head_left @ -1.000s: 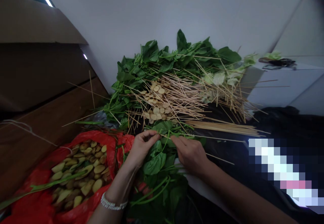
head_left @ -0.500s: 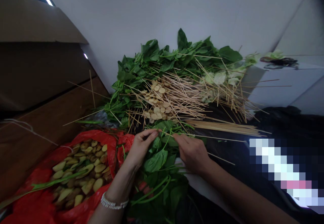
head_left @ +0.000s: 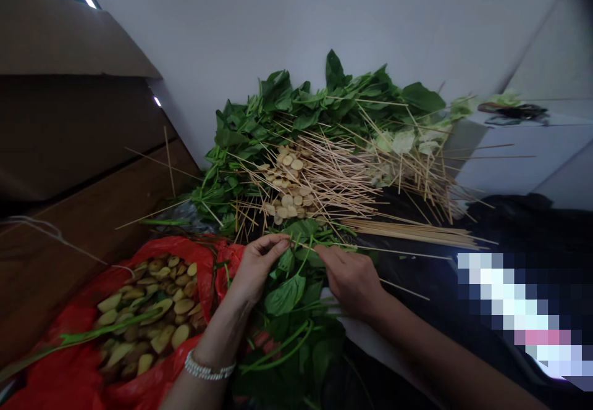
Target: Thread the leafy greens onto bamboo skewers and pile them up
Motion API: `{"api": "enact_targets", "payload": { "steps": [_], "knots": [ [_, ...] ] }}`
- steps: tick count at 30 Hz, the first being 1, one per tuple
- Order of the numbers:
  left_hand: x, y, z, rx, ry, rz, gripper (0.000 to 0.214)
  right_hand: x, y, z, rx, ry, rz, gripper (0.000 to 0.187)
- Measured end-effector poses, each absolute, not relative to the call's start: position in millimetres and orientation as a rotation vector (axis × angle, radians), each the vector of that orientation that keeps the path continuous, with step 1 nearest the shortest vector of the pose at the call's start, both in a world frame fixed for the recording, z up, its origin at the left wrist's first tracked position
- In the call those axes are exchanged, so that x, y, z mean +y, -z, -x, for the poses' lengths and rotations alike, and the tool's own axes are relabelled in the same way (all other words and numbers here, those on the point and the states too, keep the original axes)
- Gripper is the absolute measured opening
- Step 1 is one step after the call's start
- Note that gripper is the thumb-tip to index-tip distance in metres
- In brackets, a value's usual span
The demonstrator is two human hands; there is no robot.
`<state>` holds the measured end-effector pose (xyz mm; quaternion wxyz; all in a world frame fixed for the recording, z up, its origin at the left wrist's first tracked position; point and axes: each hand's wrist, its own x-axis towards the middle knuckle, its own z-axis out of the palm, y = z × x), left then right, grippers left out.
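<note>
My left hand (head_left: 264,262) is closed in a pinch on a leafy green stem (head_left: 303,252), with a beaded bracelet on its wrist. Close by on the right, my right hand (head_left: 349,277) is wrapped round a bamboo skewer (head_left: 405,289). Its thin front end reaches the stem between both hands, and its back end sticks out behind the fist. Whether the point has pierced the stem is too small to tell. Large leaves (head_left: 286,296) hang below the fingers. Under my forearms lies a heap of loose leafy greens (head_left: 296,357).
A red plastic bag (head_left: 60,360) of cut potato pieces (head_left: 160,339) stands at left. Beyond my hands lie skewered potato slices (head_left: 287,203), skewered greens (head_left: 273,98), pale leafy skewers (head_left: 403,142) and a bundle of bare skewers (head_left: 412,232). A pixelated bright patch is at right.
</note>
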<state>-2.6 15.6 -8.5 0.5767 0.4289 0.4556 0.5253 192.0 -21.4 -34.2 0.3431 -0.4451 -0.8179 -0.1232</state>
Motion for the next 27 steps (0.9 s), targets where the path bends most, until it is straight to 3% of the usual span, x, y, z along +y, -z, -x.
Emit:
{"api": "enact_targets", "payload": {
  "steps": [27],
  "knots": [
    [14.0, 11.9, 1.3, 1.155, -1.213, -1.080, 0.031, -23.5, 36.3, -189.9, -2.157, 0.308, 1.178, 0.036]
  ]
}}
